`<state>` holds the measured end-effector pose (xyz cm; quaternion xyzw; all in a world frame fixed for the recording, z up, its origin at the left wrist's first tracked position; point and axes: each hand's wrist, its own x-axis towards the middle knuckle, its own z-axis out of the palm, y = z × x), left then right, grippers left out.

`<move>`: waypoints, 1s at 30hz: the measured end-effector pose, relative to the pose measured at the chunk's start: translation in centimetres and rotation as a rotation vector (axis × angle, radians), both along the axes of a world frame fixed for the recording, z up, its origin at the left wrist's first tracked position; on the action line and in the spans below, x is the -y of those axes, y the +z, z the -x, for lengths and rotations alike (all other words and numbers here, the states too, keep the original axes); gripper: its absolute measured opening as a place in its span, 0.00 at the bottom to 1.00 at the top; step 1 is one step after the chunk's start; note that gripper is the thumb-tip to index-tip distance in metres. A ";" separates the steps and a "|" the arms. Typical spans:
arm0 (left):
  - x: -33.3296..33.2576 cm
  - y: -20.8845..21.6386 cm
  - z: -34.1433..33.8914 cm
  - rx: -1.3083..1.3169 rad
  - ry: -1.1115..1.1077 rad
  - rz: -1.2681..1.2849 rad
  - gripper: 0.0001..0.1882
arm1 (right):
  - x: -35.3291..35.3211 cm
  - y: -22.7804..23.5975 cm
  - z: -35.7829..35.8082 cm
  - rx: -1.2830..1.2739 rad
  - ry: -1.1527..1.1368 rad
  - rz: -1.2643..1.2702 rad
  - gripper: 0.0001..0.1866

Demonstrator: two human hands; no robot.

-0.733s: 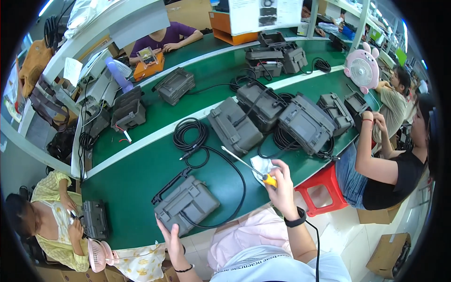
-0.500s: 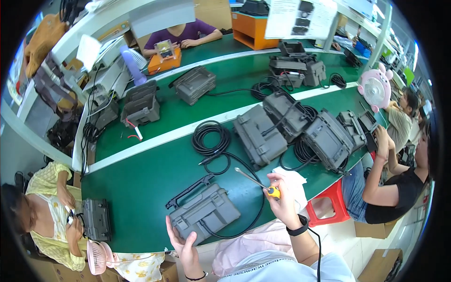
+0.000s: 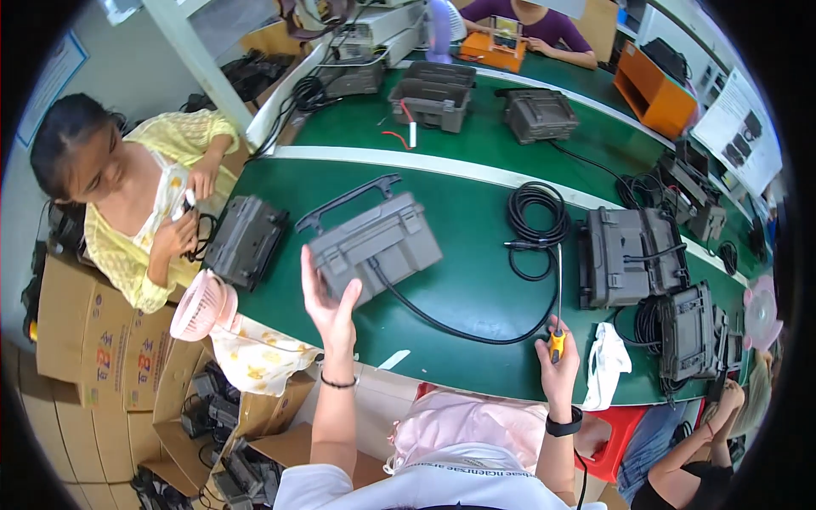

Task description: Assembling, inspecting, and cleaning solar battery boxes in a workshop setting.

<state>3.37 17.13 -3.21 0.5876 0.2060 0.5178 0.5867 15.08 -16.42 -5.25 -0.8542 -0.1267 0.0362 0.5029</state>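
Grey case (image 3: 393, 238), perhaps touching the wide-spread left hand (image 3: 331, 319), sits toward the left edge of the worktop (image 3: 467, 255); right hand (image 3: 557, 372) grips screwdriver (image 3: 558, 342).

Assembly workshop or small factory floor: long green-topped bench (image 3: 484, 263) divided by a pale strip (image 3: 408, 159), near-identical dark grey plastic cases (image 3: 387, 242) repeated along it among coils of black cable (image 3: 515, 212). Workers seated around it, one in a yellow cardigan (image 3: 127, 272), another in a purple top (image 3: 557, 30) behind an orange fixture (image 3: 493, 56); yellow-handled screwdriver (image 3: 557, 344) over the near side. Illustrated printed sheet (image 3: 727, 115) posted by the bench, brown cartons (image 3: 68, 323) stacked on the floor, open ones holding dark units (image 3: 221, 412).
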 end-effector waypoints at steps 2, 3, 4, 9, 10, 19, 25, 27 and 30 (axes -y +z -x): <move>-1.9 -0.3 -0.2 -0.026 -0.056 -0.028 0.50 | 0.1 -0.6 0.3 0.049 0.030 0.024 0.20; -2.6 -0.3 -0.2 -0.027 -0.099 -0.003 0.49 | 0.1 -0.7 0.4 0.101 0.043 0.053 0.20; -3.3 -0.1 -0.1 -0.020 -0.184 0.079 0.47 | 0.0 -0.9 0.5 0.100 0.046 0.049 0.20; -5.7 -0.7 -0.5 -0.047 -0.197 0.267 0.42 | -1.0 -1.3 -0.1 0.107 0.068 0.021 0.22; -6.2 -0.9 -0.4 -0.048 -0.185 0.294 0.42 | -1.6 -1.7 -0.4 0.073 0.073 -0.004 0.24; 1.9 1.8 -1.7 -0.684 0.147 -1.147 0.19 | -8.1 0.0 -1.5 -0.308 0.358 -0.320 0.17; 2.2 3.3 -4.2 -1.247 0.202 -1.075 0.44 | -4.7 0.0 -0.8 -0.312 0.258 -0.387 0.28; 0.8 1.6 -5.5 -1.183 0.287 -1.147 0.44 | -3.6 0.0 -0.8 -0.335 0.226 -0.358 0.28; -0.7 1.2 -8.0 -0.966 0.218 -1.272 0.37 | -3.1 0.3 -0.5 -0.343 0.198 -0.376 0.27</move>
